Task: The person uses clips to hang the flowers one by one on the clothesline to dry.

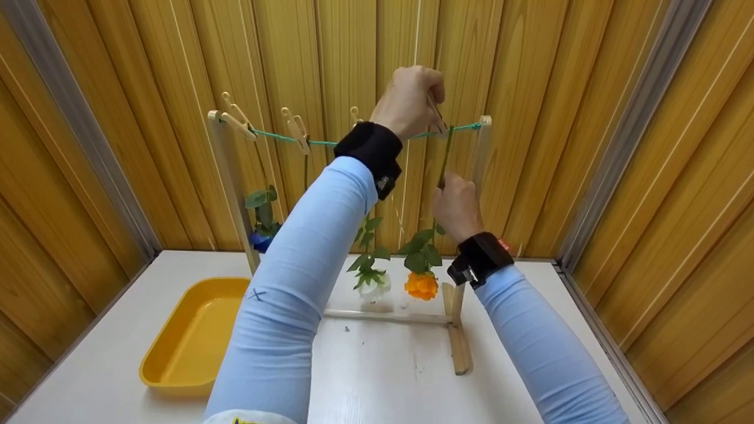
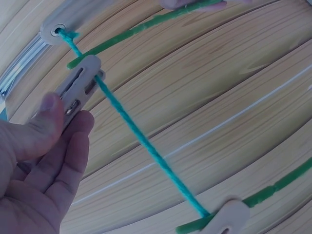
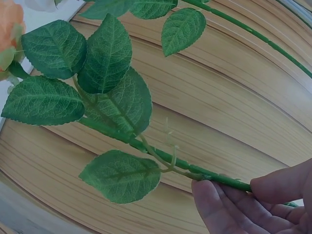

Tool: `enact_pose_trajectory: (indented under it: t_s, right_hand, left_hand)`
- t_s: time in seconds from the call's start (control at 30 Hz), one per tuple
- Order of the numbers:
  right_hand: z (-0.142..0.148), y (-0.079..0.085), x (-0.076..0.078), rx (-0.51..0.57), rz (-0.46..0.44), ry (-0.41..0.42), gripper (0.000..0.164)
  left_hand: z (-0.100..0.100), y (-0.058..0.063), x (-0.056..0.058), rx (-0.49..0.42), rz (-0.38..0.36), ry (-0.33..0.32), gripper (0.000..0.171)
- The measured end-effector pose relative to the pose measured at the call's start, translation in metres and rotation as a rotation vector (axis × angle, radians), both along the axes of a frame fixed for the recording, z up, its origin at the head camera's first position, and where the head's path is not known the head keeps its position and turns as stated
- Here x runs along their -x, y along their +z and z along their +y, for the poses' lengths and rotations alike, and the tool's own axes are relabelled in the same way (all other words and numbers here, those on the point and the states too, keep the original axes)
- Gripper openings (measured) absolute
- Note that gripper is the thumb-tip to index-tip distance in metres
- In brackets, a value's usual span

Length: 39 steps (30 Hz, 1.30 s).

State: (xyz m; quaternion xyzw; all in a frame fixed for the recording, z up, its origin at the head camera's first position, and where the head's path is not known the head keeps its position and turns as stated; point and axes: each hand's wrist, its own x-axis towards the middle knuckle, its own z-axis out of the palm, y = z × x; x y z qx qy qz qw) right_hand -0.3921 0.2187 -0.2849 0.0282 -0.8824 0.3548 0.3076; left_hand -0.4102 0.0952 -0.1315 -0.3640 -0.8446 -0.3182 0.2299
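My left hand [image 1: 409,103] is raised to the green string [image 1: 274,135] near its right end. Thumb and fingers pinch a wooden clothespin [image 2: 80,90], whose tip meets the string beside the top of a green stem [image 2: 126,34]. Whether its jaws bite the stem, I cannot tell. Lower down, my right hand [image 1: 458,205] pinches that stem between thumb and fingers, below the string. The orange artificial flower [image 1: 421,286] hangs head down from it, with green leaves [image 3: 109,53] between the hand and the bloom.
A wooden frame [image 1: 482,153] holds the string. More clothespins [image 1: 296,131] sit along it. A white flower [image 1: 373,287] and a blue flower [image 1: 259,241] hang upside down, the blue one partly behind my left sleeve. A yellow tray [image 1: 152,353] stands left on the white table [image 1: 383,377].
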Motion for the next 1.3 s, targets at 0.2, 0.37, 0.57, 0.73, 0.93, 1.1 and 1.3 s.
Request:
enact_pose_trajectory:
  t_s: [0.2, 0.37, 0.57, 0.73, 0.93, 1.1, 1.3]
  right_hand:
    - [0.0, 0.0, 0.001, -0.03, 0.02, -0.006, 0.018]
    - [0.001, 0.001, 0.002, -0.058, 0.035, -0.021, 0.015]
    - [0.002, 0.002, 0.004, -0.083, 0.034, -0.037, 0.017]
    - [0.0, 0.004, 0.004, -0.056, -0.008, -0.028, 0.016]
    - [0.0, 0.002, 0.004, -0.045, -0.017, -0.009, 0.019]
    - [0.001, -0.001, 0.005, -0.05, -0.004, 0.009, 0.025]
    - [0.003, -0.003, 0.003, -0.077, -0.006, -0.016, 0.016]
  left_hand:
    - [0.0, -0.002, 0.002, -0.049, -0.068, -0.015, 0.026]
    - [0.002, -0.004, 0.003, -0.052, -0.078, -0.016, 0.025]
    - [0.002, -0.005, 0.004, -0.028, -0.079, 0.006, 0.021]
    - [0.001, -0.004, 0.005, 0.003, -0.08, 0.02, 0.021]
    - [0.001, -0.002, 0.002, 0.089, -0.093, 0.041, 0.031]
    - [0.0, -0.002, -0.003, 0.131, -0.142, 0.049, 0.039]
    - [-0.008, -0.006, -0.008, 0.123, -0.085, 0.005, 0.033]
